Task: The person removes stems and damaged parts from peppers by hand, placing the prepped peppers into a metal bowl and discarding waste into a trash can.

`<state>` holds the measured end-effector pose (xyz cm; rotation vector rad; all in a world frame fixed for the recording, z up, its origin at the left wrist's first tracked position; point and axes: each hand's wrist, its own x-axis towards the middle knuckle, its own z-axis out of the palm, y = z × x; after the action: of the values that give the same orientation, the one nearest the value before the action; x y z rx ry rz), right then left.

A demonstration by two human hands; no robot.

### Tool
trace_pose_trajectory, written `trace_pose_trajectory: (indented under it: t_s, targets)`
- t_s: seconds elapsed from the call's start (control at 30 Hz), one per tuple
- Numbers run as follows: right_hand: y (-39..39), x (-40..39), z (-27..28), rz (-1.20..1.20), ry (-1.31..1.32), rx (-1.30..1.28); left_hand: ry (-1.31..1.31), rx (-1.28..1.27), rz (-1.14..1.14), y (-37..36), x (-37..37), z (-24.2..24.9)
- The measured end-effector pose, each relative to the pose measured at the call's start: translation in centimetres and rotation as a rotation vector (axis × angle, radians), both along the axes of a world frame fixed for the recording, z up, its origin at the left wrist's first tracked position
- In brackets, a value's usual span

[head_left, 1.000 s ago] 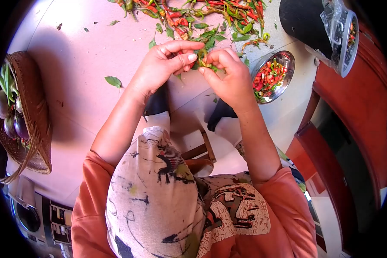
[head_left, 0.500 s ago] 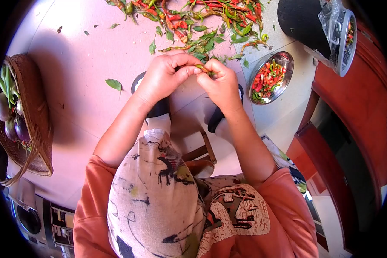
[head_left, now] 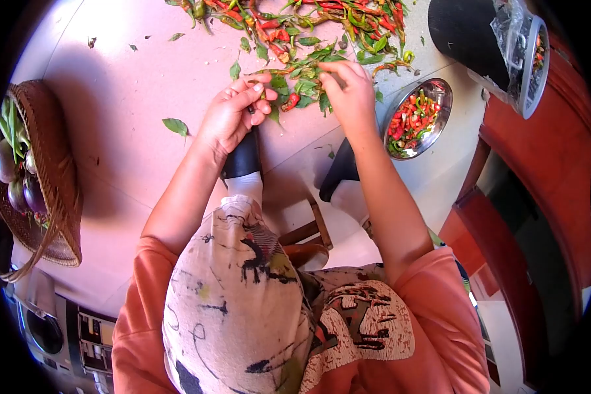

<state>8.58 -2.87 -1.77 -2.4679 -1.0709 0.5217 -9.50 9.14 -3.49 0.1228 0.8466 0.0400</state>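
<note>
My left hand (head_left: 233, 113) is closed, with a small brownish-green chili pepper (head_left: 262, 93) pinched between thumb and fingers. To its right, my right hand (head_left: 351, 92) reaches over green leaves (head_left: 306, 87) on the floor. Its thumb and forefinger are apart, and I make out nothing between them; its other fingers are partly hidden. A red chili piece (head_left: 291, 102) lies among the leaves between my hands. Just beyond spreads a heap of red and green chilies (head_left: 358, 20) with stems and leaves.
Right of my right hand, a metal bowl (head_left: 446, 108) holds cut red and green chilies. A black bin (head_left: 463, 36) with a plastic liner stands behind it. At left is a wicker basket (head_left: 62, 171) of eggplants (head_left: 33, 192). Red wooden furniture (head_left: 538, 177) lines the right side.
My hands, together on a chili before, have moved apart. My right hand has gone up and right over the leaves; my left has turned palm up, and a red piece shows below.
</note>
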Motion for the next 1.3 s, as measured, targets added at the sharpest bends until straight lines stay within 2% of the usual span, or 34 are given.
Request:
trace_pose_trajectory:
  t_s: [0.07,0.1,0.2,0.27,0.33,0.4,0.53,0.63,0.67,0.77,0.8,0.87,0.9,0.93,1.0,1.03,1.1,1.13,1.17,1.2,1.23,1.3]
  targets:
    - [1.6,-0.3,-1.2,0.212,0.080,0.096,-0.003,-0.009,0.001,-0.3,-0.2,-0.3]
    - [2.1,-0.8,-1.7,0.293,0.072,0.060,-0.010,-0.015,0.000,-0.2,-0.2,-0.3]
    - [3.3,-1.7,-2.7,0.374,-0.032,-0.047,-0.087,-0.037,0.039,0.3,-0.8,0.0]
    - [3.6,-1.5,-2.8,0.384,-0.009,-0.052,-0.038,0.016,0.016,0.5,-1.2,0.1]
    - [3.9,-1.1,-2.1,0.314,0.067,0.087,0.008,0.068,-0.004,0.6,-1.5,0.1]
    - [3.7,-0.9,-1.4,0.299,0.093,0.110,0.051,0.129,-0.182,0.7,-1.4,0.0]
    - [3.1,-1.9,-1.4,0.364,0.048,0.039,0.063,0.172,-0.222,0.0,-0.2,0.0]
    - [3.7,-2.7,-2.2,0.414,-0.089,-0.149,0.036,0.168,-0.235,-0.5,0.2,0.3]
    - [3.9,-2.8,-2.3,0.421,-0.086,-0.142,0.042,0.172,-0.229,-0.5,0.1,0.4]
    - [4.3,-2.2,-1.6,0.331,0.037,0.108,0.006,0.187,-0.269,-0.3,-0.2,0.7]
    - [4.6,-2.0,-0.5,0.343,0.036,0.112,0.007,0.192,-0.257,-0.1,-0.3,0.8]
    - [5.1,-1.7,2.1,-0.128,0.631,-0.083,-0.006,0.186,-0.267,0.2,-0.3,1.2]
    - [4.8,-1.5,2.1,-0.239,0.892,-0.029,-0.007,0.188,-0.263,0.2,-0.2,1.3]
    - [4.6,-1.4,2.1,-0.232,0.892,-0.027,-0.041,0.148,-0.222,0.3,0.0,1.3]
    - [4.0,-2.0,2.7,-0.498,1.323,0.249,-0.067,0.109,-0.178,0.5,0.4,1.8]
    - [3.7,-2.5,2.8,-0.511,1.426,0.310,-0.058,0.012,-0.088,0.7,0.8,2.3]
    - [3.3,-3.3,2.6,-0.481,1.450,0.322,-0.087,-0.136,0.065,0.7,1.0,2.2]
    - [3.2,-3.7,2.4,-0.455,1.470,0.339,-0.086,-0.135,0.069,0.5,1.2,1.9]
    - [3.1,-4.4,2.2,-0.398,1.329,0.307,-0.070,-0.127,0.130,0.3,1.6,1.6]
    - [3.2,-4.6,2.2,-0.398,1.331,0.307,-0.053,-0.119,0.189,0.2,1.8,1.6]
    - [3.2,-4.9,2.3,-0.380,1.321,0.297,-0.052,-0.119,0.189,0.4,1.5,1.6]
    - [3.3,-4.9,2.6,-0.339,1.291,0.261,-0.090,-0.015,0.039,1.1,0.9,1.9]
